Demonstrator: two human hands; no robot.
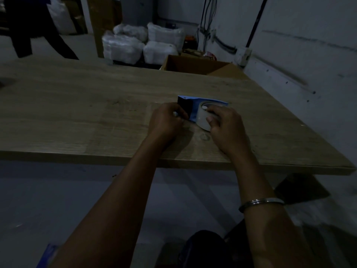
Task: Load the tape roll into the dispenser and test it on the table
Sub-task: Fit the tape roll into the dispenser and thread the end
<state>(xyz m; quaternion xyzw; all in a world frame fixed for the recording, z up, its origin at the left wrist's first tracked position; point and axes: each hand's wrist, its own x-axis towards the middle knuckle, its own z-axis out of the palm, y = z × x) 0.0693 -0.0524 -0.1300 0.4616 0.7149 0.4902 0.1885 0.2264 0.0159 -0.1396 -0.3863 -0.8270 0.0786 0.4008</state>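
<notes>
Dim light in here, but both hands are down on the wooden table [96, 113], working close together near its front edge. The blue dispenser [195, 102] lies on the tabletop just beyond the knuckles, its dark front end [184, 107] pointing toward the left hand. The tape roll [203, 118] sits in the dispenser, pale and translucent, ring face turned up, with a small white hub showing inside it.

The right hand [225, 125] is curled over the roll, fingers bent around its rim and side, clearly gripping it. The left hand [167, 120] is closed tight at the dispenser's dark end, fingertips pinched together; it seems to be nipping the tape's loose end, though that spot is too dark to be sure. A metal bangle [260, 203] rides the right forearm, well back from the table.

Beyond the table's far edge stands an open cardboard box [193, 64], and behind that a heap of white sacks [139, 43].
</notes>
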